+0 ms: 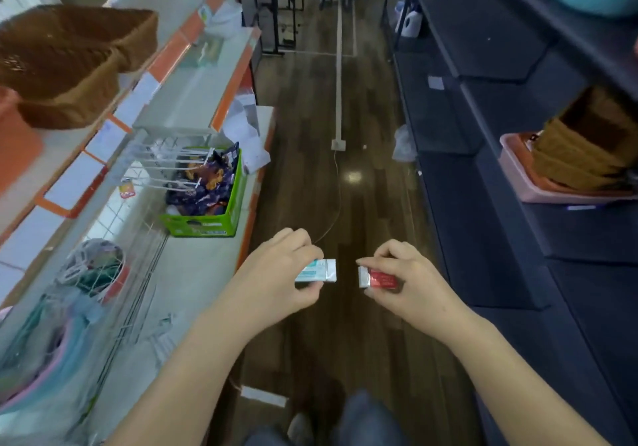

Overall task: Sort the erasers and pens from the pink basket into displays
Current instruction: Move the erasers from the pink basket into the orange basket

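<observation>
The floor [359,204] is glossy wood-grain plank. The brown baskets [69,62] are rough woven wicker; the rack [162,169] is white wire. The teal-sleeved eraser [317,271] and red-sleeved eraser [379,278] carry shiny wrappers, and the pink tray [516,169] is smooth plastic.

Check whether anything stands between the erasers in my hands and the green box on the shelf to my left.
Nothing visible does. The left hand pinches the blue-white eraser, the right hand the red eraser, both over bare aisle floor; only open air and the shelf edge lie before the green box.
</observation>
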